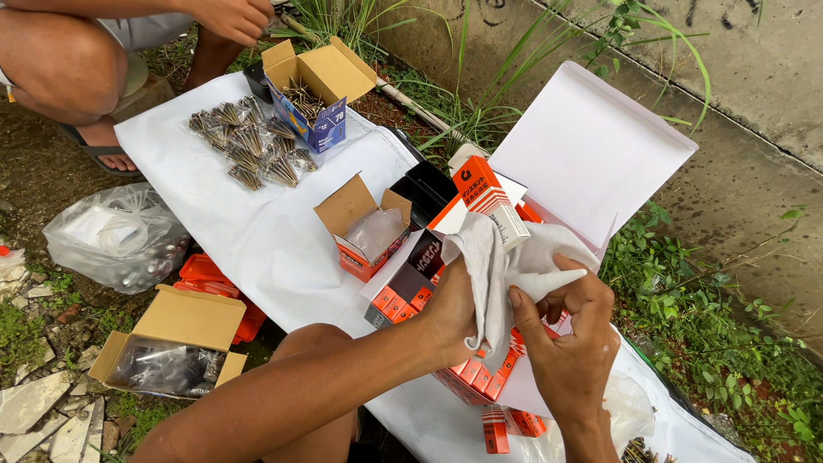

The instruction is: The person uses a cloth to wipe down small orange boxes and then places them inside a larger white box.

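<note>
Outdoor ground by a concrete wall [754, 77], white sheet [257, 231] spread: I note left hand [450, 309] clenched on a soft white cloth [484, 266], right hand [570, 330] pinching a light, stiff white nozzle [549, 281] at its base, over the orange cartons [480, 381] beneath both grips.

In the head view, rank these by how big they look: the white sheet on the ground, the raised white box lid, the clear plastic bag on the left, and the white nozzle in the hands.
1. white sheet
2. white box lid
3. clear plastic bag
4. white nozzle, pinched in the right hand; it is nearest the camera yet smallest.
</note>
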